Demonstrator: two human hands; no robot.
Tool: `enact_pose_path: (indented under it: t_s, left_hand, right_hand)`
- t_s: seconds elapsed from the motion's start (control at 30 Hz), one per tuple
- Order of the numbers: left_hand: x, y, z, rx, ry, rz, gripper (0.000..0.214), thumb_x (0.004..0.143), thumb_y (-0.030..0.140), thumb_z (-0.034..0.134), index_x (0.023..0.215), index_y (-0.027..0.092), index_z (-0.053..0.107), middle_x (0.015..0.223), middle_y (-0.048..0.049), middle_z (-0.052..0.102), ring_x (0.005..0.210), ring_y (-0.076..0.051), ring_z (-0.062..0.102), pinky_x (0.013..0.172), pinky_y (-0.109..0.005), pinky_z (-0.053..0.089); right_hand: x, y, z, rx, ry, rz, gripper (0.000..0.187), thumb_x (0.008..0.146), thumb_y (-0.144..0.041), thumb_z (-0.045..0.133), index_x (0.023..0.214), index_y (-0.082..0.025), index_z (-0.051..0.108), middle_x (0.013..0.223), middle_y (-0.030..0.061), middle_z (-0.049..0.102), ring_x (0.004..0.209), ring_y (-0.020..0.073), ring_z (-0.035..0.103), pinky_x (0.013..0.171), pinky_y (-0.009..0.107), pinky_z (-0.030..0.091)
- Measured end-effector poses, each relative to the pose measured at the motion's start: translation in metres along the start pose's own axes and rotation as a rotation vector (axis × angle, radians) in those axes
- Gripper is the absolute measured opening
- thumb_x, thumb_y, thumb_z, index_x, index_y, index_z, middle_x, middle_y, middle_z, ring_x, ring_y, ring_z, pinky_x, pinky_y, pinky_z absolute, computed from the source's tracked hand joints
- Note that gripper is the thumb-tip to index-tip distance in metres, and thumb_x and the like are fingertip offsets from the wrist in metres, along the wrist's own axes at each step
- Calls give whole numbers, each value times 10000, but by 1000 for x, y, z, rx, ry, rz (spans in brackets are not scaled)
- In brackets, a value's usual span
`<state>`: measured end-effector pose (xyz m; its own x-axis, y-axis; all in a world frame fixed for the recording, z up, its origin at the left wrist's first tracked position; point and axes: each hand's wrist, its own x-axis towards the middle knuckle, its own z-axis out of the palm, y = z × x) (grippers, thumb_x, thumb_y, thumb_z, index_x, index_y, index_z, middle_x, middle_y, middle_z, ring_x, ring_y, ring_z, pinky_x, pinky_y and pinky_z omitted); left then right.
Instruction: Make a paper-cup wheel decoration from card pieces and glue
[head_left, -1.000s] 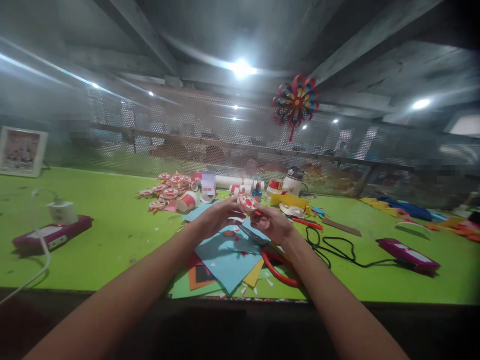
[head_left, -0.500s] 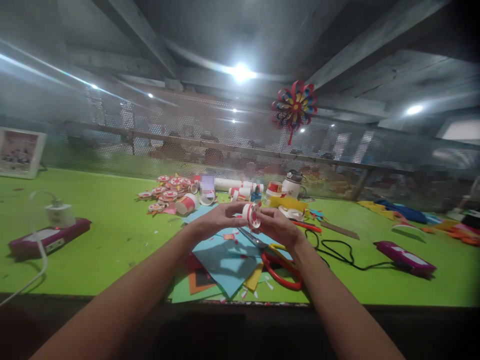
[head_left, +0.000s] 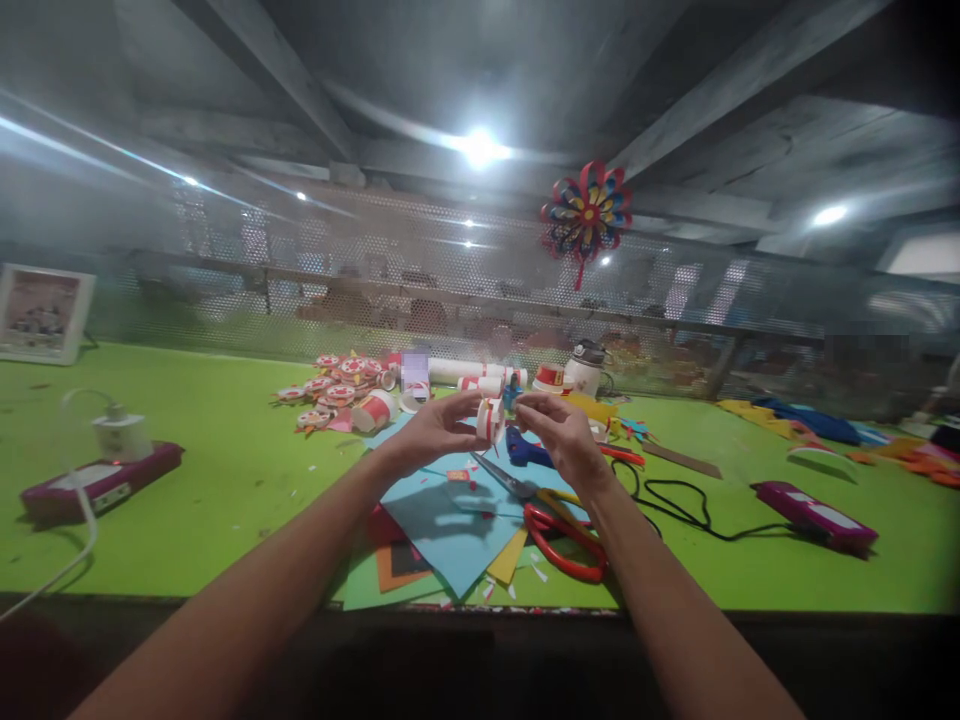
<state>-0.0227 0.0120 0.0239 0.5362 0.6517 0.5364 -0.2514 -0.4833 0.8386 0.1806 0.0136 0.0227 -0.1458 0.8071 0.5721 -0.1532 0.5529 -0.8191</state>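
My left hand (head_left: 429,432) grips a short white ring cut from a paper cup (head_left: 490,423), banded with red, between thumb and fingers. To its right, my right hand (head_left: 561,432) hovers apart from the ring, fingers bent and slightly spread, with nothing that I can make out in them. Beneath that hand shows part of a blue tool (head_left: 526,449) that looks like a glue gun. Below both hands lie light blue paper sheets (head_left: 442,530) with small scraps on them. Large scissors (head_left: 566,540) with red and yellow handles rest across the paper, blades pointing left.
A pile of red-and-white paper flower pieces (head_left: 341,385) and a paper cup (head_left: 373,411) stand back left. Behind are a white tube (head_left: 457,370) and a flask (head_left: 585,372). Purple power strips (head_left: 814,517) lie on both sides, with a black cord (head_left: 682,500) at right.
My right hand has let go of the cup ring and moved slightly right. The ring has turned and stays in my left hand. The blue tool now shows between the hands.
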Motion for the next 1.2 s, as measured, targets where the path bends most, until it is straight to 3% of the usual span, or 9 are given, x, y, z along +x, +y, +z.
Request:
enact_pose_path:
  t_s: [0.2, 0.37, 0.87, 1.2]
  left_hand:
    - [4, -13, -4, -26, 40, 24, 585, 636, 167, 759, 1182, 155, 548, 1120, -149, 623, 1011, -240, 592, 831, -375, 476]
    - [5, -21, -7, -9, 42, 21, 587, 628, 166, 766, 1175, 144, 553, 1087, -149, 639, 957, -227, 618, 823, -371, 482]
    - [1, -15, -6, -8, 17, -36, 636, 652, 188, 754, 1245, 130, 533, 1040, -146, 666, 956, -236, 620, 841, -392, 477]
    - [2, -11, -1, 24, 39, -4, 597, 640, 203, 760, 1198, 116, 569, 1027, -144, 668, 950, -240, 623, 834, -379, 483]
  right_hand:
    - [-6, -4, 9, -314, -226, -191, 453, 716, -273, 708, 1149, -244, 580, 1075, 65, 587, 968, 195, 563, 776, 322, 486]
    - [-7, 2, 15, -543, -178, -315, 443, 736, -270, 693, 1162, -248, 572, 1086, 69, 569, 925, 189, 565, 778, 338, 502]
    - [-9, 2, 17, -522, -239, -327, 392, 817, -252, 613, 1204, -247, 548, 1072, 70, 553, 843, 162, 583, 758, 328, 535]
    - [-10, -2, 18, -659, -192, -409, 397, 843, -255, 569, 1237, -232, 529, 1114, 80, 584, 965, 214, 544, 847, 392, 476]
